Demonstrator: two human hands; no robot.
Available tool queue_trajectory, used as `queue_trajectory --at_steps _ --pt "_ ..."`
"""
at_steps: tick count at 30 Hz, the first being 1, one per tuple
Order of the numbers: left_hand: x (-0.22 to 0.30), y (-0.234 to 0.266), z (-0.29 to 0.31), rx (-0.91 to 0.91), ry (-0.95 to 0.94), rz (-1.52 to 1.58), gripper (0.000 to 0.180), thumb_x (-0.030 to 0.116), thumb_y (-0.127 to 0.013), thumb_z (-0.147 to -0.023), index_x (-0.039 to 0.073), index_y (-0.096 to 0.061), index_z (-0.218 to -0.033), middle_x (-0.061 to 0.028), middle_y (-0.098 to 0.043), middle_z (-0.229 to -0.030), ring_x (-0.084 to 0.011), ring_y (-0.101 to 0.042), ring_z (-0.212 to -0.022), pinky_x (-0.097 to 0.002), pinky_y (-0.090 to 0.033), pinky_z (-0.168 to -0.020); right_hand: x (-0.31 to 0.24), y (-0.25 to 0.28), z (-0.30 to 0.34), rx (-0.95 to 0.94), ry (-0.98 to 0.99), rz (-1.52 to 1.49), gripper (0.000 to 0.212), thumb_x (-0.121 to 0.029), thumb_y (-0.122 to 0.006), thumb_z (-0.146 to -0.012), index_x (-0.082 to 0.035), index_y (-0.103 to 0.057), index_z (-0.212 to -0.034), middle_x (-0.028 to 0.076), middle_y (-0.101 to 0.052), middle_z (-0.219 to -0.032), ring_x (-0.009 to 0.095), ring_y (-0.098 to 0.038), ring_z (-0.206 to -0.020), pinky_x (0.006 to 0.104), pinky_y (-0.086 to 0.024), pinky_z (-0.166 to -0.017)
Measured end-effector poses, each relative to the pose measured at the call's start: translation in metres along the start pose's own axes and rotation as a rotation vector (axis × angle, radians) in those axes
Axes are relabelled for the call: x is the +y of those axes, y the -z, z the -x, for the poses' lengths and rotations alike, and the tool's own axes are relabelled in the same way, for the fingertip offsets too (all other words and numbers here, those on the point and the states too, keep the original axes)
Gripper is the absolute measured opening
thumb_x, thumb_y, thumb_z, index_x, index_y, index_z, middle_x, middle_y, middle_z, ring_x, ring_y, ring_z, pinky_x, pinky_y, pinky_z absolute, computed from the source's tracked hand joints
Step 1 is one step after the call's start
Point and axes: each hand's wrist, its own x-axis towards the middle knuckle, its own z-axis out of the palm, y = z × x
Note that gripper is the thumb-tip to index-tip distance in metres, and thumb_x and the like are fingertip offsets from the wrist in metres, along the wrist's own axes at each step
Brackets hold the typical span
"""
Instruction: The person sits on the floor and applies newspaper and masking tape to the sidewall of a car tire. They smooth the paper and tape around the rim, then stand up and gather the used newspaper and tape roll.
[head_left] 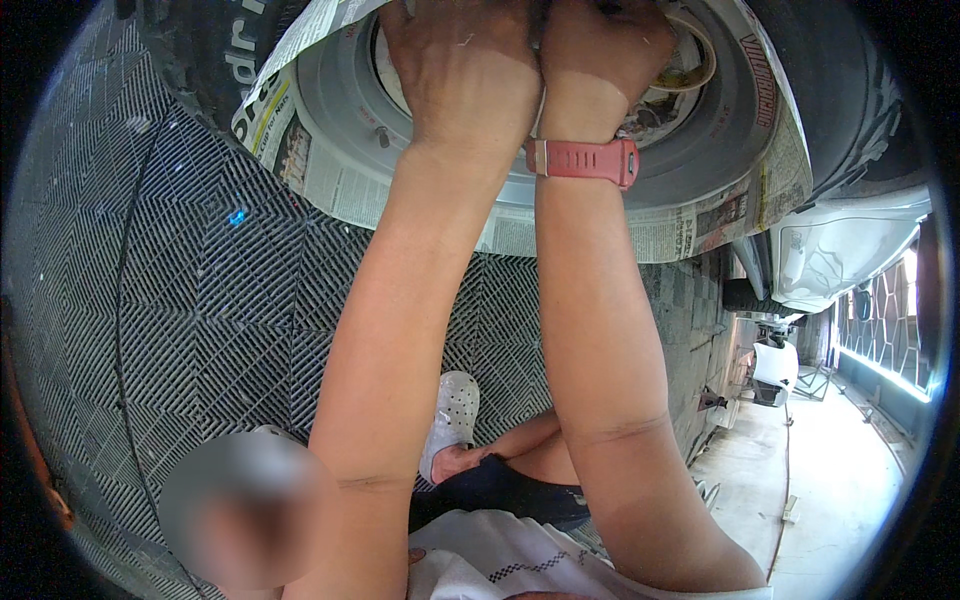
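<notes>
Both my arms reach up to a grey wheel rim (335, 90) with sheets of newspaper (345, 190) tucked around it, over the black tyre (855, 110). My left hand (455, 60) is back side up over the rim's middle, its fingertips cut off by the top edge. Close against it, my right hand (605, 55) has its fingers curled in, and what they grip is hidden. A tan ring (705, 60), which looks like a tape roll, shows beside and partly behind the right hand. A red watch strap (585, 158) circles my right wrist.
Dark ribbed floor tiles (240, 270) lie below, with a thin dark line running across them at the left. My foot in a pale clog (455, 415) is under my arms. At the right are a white car body (850, 250) and a pale floor (840, 470).
</notes>
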Motion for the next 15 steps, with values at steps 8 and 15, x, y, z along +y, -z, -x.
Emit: queue_trajectory --at_steps 8,15 --pt "-0.0008 -0.0061 -0.0045 -0.024 0.003 -0.053 0.042 0.025 -0.056 -0.097 0.014 -0.068 -0.136 -0.015 -0.063 -0.143 -0.0361 -0.051 -0.14 -0.0562 -0.032 -0.12 -0.0027 -0.0051 -0.0038 0.029 -0.009 -0.058 0.019 -0.009 -0.069 -0.089 0.009 -0.071 -0.084 0.027 -0.073 -0.08 0.033 -0.071 -0.068 0.0429 -0.051 -0.066" --pt "-0.0013 -0.0051 -0.0057 -0.029 0.011 -0.004 0.042 0.027 -0.055 -0.098 0.012 -0.068 -0.135 -0.0154 -0.064 -0.142 -0.0369 -0.052 -0.14 -0.057 -0.034 -0.118 0.0037 -0.0055 -0.0035 0.04 0.06 -0.002 0.017 -0.007 -0.067 -0.088 0.009 -0.071 -0.085 0.029 -0.072 -0.082 0.038 -0.071 -0.069 0.0439 -0.05 -0.065"
